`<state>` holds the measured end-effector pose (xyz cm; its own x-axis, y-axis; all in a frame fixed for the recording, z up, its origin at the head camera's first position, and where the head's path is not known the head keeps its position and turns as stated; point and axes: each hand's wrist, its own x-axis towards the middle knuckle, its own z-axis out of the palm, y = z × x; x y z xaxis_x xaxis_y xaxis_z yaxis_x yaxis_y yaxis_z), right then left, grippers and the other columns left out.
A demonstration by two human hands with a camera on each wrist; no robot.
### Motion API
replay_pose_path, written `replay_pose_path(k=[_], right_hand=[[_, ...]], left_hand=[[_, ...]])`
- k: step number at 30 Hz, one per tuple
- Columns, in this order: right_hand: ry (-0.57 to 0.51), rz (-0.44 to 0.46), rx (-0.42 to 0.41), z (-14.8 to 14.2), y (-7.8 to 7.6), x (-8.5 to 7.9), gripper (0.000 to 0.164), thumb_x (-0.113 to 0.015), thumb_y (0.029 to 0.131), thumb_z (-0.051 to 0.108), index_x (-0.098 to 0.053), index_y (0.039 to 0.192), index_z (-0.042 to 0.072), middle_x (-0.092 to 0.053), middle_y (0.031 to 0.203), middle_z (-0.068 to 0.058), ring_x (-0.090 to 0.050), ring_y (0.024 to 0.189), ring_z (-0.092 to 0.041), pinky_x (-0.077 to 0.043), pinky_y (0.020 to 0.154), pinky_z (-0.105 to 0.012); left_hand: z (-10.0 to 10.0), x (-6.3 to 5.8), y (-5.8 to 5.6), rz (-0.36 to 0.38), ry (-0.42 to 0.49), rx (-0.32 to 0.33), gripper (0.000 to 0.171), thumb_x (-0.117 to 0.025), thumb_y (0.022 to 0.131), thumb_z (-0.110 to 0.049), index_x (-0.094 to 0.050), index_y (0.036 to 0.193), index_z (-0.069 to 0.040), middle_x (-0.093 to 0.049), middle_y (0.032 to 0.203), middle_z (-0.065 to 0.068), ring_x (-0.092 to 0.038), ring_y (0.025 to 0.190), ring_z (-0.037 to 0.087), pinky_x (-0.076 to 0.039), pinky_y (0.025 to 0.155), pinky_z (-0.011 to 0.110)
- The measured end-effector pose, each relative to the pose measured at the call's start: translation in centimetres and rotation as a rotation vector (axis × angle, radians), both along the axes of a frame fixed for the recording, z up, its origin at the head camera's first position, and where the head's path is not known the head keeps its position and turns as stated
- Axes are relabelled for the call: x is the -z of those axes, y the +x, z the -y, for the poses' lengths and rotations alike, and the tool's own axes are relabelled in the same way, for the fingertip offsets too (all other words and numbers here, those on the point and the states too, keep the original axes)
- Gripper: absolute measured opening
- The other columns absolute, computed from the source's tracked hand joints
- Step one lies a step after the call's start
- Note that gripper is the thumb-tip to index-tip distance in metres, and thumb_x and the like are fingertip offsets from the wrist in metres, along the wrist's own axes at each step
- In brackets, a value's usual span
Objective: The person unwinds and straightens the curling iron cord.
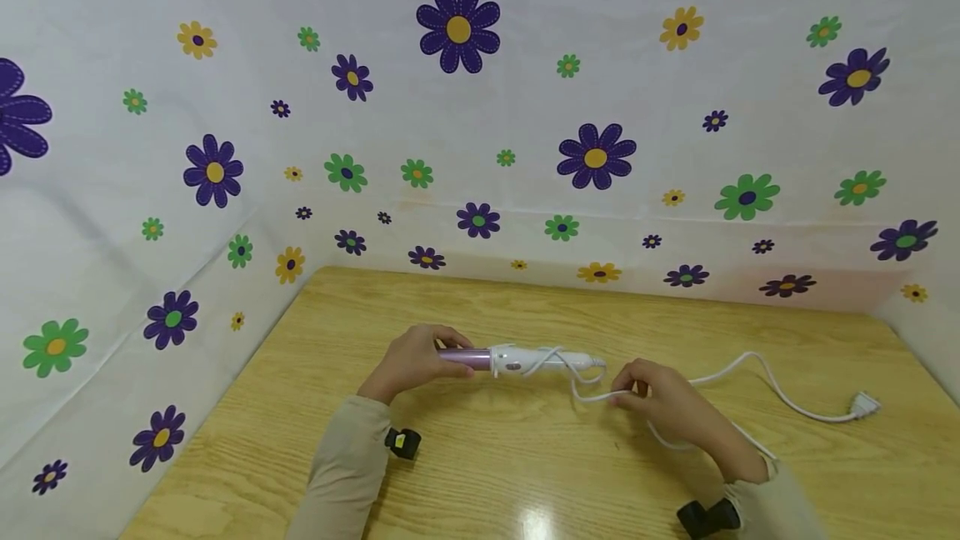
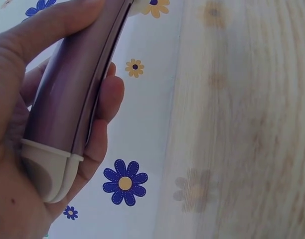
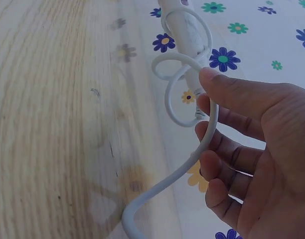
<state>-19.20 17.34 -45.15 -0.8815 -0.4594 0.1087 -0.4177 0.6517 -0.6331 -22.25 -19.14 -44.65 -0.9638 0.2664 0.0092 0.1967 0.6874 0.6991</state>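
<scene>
A curling iron with a purple barrel (image 2: 68, 89) and a white handle (image 1: 517, 359) is held level above the table. My left hand (image 1: 416, 361) grips it by the barrel, fingers wrapped round near the pale tip (image 2: 50, 172). The white power cord (image 1: 588, 398) loops round the handle. My right hand (image 1: 663, 398) pinches that cord between thumb and fingers, a little to the right of the handle's end. In the right wrist view the cord (image 3: 167, 184) runs past the fingertips in loose loops.
The wooden table (image 1: 525, 457) lies beneath both hands. To the right the cord's free length ends in a white plug (image 1: 864, 404) on the tabletop. A flowered white cloth (image 1: 525, 107) stands behind the table and along its left side.
</scene>
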Motion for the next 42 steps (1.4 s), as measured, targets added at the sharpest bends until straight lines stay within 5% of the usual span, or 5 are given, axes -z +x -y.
replay_pose_path(k=[17, 32, 42], right_hand=[[0.177, -0.025, 0.174, -0.5, 0.2, -0.9, 0.012, -0.072, 0.085, 0.029, -0.067, 0.083, 0.019, -0.059, 0.074, 0.006, -0.044, 0.062, -0.008, -0.035, 0.055, -0.025], [0.17, -0.003, 0.261, -0.9, -0.2, -0.6, 0.015, -0.069, 0.089, 0.029, -0.068, 0.09, 0.015, -0.064, 0.078, 0.003, -0.052, 0.064, -0.01, -0.038, 0.054, -0.029], [0.08, -0.127, 0.314, -1.2, -0.1, -1.0, 0.015, -0.07, 0.088, 0.025, -0.067, 0.089, 0.011, -0.07, 0.085, -0.003, -0.062, 0.074, -0.016, -0.044, 0.059, -0.031]], left_hand=[[-0.3, -0.4, -0.1, 0.006, 0.038, 0.031, 0.033, -0.085, 0.071, -0.035, -0.074, 0.1, -0.023, -0.068, 0.097, -0.003, -0.058, 0.081, 0.014, -0.047, 0.072, 0.03], [-0.7, -0.9, -0.1, 0.016, 0.061, 0.073, 0.033, -0.084, 0.072, -0.032, -0.073, 0.101, -0.021, -0.068, 0.097, -0.002, -0.057, 0.081, 0.015, -0.047, 0.073, 0.03], [-0.8, -0.8, 0.2, 0.035, 0.056, 0.128, 0.031, -0.084, 0.072, -0.032, -0.074, 0.099, -0.023, -0.068, 0.096, -0.004, -0.058, 0.082, 0.015, -0.047, 0.074, 0.032]])
